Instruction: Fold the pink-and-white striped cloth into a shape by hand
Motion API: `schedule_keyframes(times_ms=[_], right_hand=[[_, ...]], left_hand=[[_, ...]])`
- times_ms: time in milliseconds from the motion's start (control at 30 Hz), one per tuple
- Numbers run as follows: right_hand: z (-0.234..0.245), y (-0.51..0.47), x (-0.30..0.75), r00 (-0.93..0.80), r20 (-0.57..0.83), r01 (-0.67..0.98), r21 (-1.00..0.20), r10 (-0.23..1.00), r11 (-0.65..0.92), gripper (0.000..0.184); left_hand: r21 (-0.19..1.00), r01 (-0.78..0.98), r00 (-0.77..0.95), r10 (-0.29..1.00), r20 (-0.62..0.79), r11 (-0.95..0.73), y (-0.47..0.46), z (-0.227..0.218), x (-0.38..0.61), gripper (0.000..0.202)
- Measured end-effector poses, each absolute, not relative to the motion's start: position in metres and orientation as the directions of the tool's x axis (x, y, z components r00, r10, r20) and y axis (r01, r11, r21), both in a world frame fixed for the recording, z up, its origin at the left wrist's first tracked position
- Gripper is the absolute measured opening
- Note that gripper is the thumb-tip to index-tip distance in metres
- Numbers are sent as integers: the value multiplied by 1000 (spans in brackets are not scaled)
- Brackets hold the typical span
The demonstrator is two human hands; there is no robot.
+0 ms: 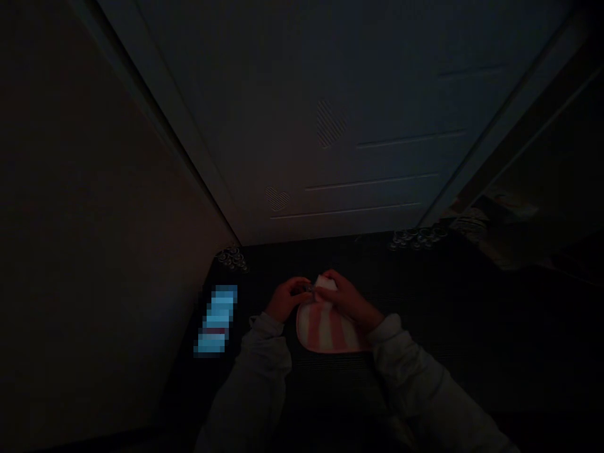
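Note:
The scene is very dark. A small pink-and-white striped cloth piece (pixel 325 330) with a rounded lower edge lies on a dark surface (pixel 425 327) in front of me. My right hand (pixel 352 302) rests on its upper right part, fingers curled over the top edge. Just to the left, my left hand (pixel 285 299) is closed at that same top edge, pinching a small shiny item (pixel 309 289) that I cannot make out. Both arms wear light long sleeves.
A lit phone screen (pixel 217 319) glows at the left edge of the surface. Clusters of small shiny metal rings lie at the back left (pixel 231 258) and back right (pixel 418 238). A pale panelled door (pixel 340 145) stands behind; a wall is on the left.

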State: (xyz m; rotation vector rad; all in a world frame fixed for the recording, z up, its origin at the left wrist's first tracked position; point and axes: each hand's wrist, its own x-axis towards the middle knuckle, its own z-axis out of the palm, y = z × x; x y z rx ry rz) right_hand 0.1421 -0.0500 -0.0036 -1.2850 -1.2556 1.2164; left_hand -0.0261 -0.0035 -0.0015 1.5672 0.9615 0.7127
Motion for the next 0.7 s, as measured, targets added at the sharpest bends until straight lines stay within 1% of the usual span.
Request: schedule_keyframes(times_ms=[100, 233, 267, 300, 367, 433, 567, 700], right_hand=[[-4, -49, 141, -7, -13, 98, -995, 1000, -13, 28], [-4, -48, 141, 84, 24, 88, -996, 996, 17, 50], [-4, -48, 142, 101, 53, 106, -994, 993, 42, 51], [-5, -48, 142, 107, 89, 138, -988, 990, 74, 48], [-6, -48, 143, 82, 151, 218, -967, 985, 130, 34], [-7, -47, 143, 37, 143, 255, -958, 989, 129, 23], [-10, -47, 144, 18, 57, 239, -970, 998, 51, 27], [-8, -48, 145, -30, 80, 265, -960, 996, 85, 29]], left_hand=[[982, 185, 481, 876, -49, -47, -2, -3, -27, 33], [988, 154, 475, 877, -69, -6, -2, -4, -26, 34], [989, 150, 475, 877, -74, 2, -2, -4, -26, 34], [989, 147, 473, 878, -78, 9, -2, -5, -26, 34], [990, 144, 470, 879, -80, 13, -2, -5, -26, 33], [990, 144, 466, 882, -72, 5, -2, -6, -26, 32], [988, 150, 470, 881, -48, -26, -1, -7, -27, 32], [986, 161, 471, 881, -42, -38, -1, -5, -27, 32]])
